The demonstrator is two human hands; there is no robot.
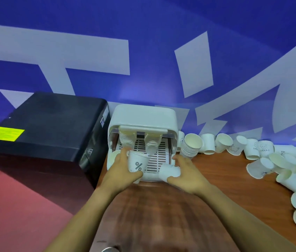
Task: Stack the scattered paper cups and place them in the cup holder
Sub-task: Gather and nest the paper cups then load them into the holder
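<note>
Left hand (123, 166) grips a white paper cup printed with a grey percent sign (137, 163), held upright over the front of the holder's tray. Right hand (185, 172) curls round a plain white paper cup lying on its side (169, 172), mouth toward 7 o'clock. Both sit just in front of the white plastic cup holder with a slatted tray (143, 117), where two stacks of cups (128, 138) hang mouth-up. At 3 o'clock of the holder, a leaning stack of white cups (191, 145); beyond it, loose white paper cups (263, 157) scattered across the brown wooden table (216, 171). At 9 o'clock, a black box-shaped machine with a yellow label (52, 128).
</note>
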